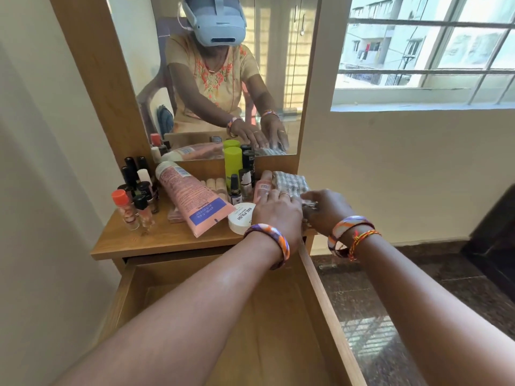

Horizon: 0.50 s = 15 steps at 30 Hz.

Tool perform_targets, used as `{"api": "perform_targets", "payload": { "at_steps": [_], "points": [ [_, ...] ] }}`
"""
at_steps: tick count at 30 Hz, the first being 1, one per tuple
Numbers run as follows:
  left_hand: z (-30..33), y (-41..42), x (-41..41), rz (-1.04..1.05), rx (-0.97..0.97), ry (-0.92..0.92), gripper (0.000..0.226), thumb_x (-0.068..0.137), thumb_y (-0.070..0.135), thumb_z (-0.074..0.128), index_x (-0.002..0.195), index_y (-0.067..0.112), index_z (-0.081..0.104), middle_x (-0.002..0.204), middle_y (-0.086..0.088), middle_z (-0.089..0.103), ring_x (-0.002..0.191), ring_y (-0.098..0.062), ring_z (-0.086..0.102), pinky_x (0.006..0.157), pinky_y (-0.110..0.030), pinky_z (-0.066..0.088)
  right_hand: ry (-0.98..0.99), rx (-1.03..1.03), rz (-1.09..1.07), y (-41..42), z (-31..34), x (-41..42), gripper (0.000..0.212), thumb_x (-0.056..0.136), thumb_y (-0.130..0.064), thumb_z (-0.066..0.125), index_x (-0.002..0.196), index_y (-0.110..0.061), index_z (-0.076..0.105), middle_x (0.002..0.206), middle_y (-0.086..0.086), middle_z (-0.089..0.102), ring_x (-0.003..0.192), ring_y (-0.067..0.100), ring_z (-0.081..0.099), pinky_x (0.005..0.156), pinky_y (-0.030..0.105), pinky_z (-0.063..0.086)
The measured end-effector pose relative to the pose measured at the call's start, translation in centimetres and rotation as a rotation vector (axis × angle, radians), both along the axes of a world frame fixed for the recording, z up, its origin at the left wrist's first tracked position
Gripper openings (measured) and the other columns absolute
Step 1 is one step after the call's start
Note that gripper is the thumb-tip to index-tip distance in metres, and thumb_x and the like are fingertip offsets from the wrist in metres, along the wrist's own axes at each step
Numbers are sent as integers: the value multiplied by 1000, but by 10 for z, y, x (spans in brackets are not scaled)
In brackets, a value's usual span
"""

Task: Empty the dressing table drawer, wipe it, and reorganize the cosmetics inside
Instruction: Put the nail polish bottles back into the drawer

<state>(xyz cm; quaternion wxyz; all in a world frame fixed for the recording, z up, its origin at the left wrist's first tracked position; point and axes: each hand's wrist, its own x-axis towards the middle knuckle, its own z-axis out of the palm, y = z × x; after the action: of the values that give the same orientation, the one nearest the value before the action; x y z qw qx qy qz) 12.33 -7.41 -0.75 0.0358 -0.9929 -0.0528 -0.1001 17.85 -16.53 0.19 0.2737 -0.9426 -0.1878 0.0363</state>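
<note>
Fingers point(271, 195) of the left hand point(278, 211) lie flat and spread on the worktop point(156, 240) at its right end, tips over the near edge of the folded checked cloth point(292, 181); nothing clenched; right hand point(324, 208) curled, seems to pinch something small and pale at the cloth's near corner, cannot tell what or whether it is the cloth itself; cloth lies just ahead of both hands, long axis running left to right along the mirror base, so both are about equally near, left fingers slightly more on it; drawer point(331, 316) pulled out below the forearms, looks empty; cosmetics stand on the worktop to the left: pink tube point(192, 200) lying diagonal, white nail polish jar point(242, 217) touching the left hand, green can point(232, 165) upright behind; judged step: taking up the cloth to wipe the drawer.
</note>
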Motion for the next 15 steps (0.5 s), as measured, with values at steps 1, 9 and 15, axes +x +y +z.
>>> {"api": "perform_targets", "payload": {
  "at_steps": [1,9,15],
  "points": [
    [5,0,-4,-9,3,-13,48,92,30,46,135,11,40,137,-13,47,134,-29,34,114,-39,22,-30,-13,2,0,4,-3,39,92,-22,55,130,-19,55,133,11,56,120,26,54,93,28,43],
    [45,45,-56,34,-20,-271,29,94,31,43,118,17,52,113,-7,63,105,-27,58,76,-34,43,-286,4,195,31,41,-40,23,89,-17,58,107,-22,71,113,6,68,103,24,63,86,32,51],
    [75,115,-92,185,-152,-271,27,93,31,49,114,20,62,112,-7,63,100,-26,61,76,-32,47,-284,-38,412,98,60,-59,21,85,-13,56,100,-14,70,94,5,66,87,26,62,76,28,52]
  ]
}}
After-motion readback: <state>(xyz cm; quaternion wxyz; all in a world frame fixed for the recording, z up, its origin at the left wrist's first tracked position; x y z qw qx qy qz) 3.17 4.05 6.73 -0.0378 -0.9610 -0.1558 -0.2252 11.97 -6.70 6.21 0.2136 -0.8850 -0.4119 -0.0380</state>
